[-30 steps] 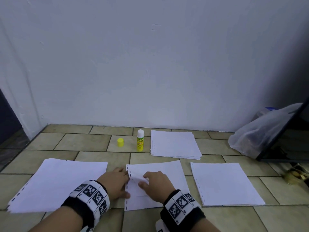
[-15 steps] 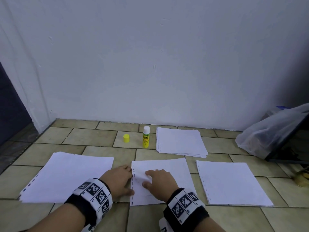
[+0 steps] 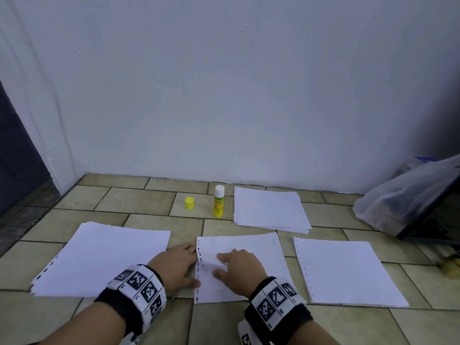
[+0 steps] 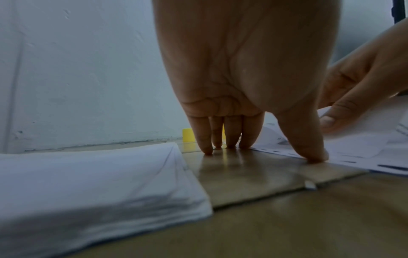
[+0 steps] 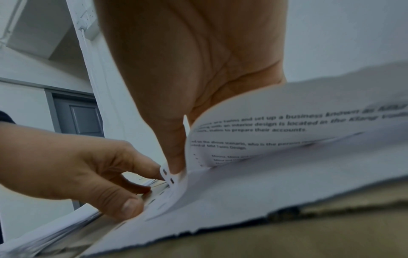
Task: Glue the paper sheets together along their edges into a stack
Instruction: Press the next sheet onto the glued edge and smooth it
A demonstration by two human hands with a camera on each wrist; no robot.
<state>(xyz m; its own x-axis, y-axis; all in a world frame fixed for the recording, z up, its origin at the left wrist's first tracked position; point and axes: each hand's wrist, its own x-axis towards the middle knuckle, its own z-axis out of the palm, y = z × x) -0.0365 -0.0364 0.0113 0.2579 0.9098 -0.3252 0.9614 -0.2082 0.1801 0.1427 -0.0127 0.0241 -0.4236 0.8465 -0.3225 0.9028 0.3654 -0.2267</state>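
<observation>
Several white punched paper stacks lie on the tiled floor. At the middle stack (image 3: 251, 247), my right hand (image 3: 221, 265) pinches the punched left edge of the top sheet (image 5: 287, 131) and curls it up, with printed text showing on its underside. My left hand (image 3: 185, 265) stands beside that edge with its fingers (image 4: 229, 136) straight, their tips on the floor and the thumb pressing the lower sheets' edge. An uncapped glue stick (image 3: 219, 201) stands upright at the back, and its yellow cap (image 3: 189, 203) sits just to its left.
More paper stacks lie at the left (image 3: 104, 257), the right (image 3: 348, 270) and the back (image 3: 271, 210). A white wall runs close behind them. A clear plastic bag (image 3: 403, 195) and a dark slanted panel (image 3: 433, 210) sit at the far right.
Both hands stay at the middle stack's punched edge. My right hand's fingers have shifted slightly on the lifted sheet, and my head view has tilted a little.
</observation>
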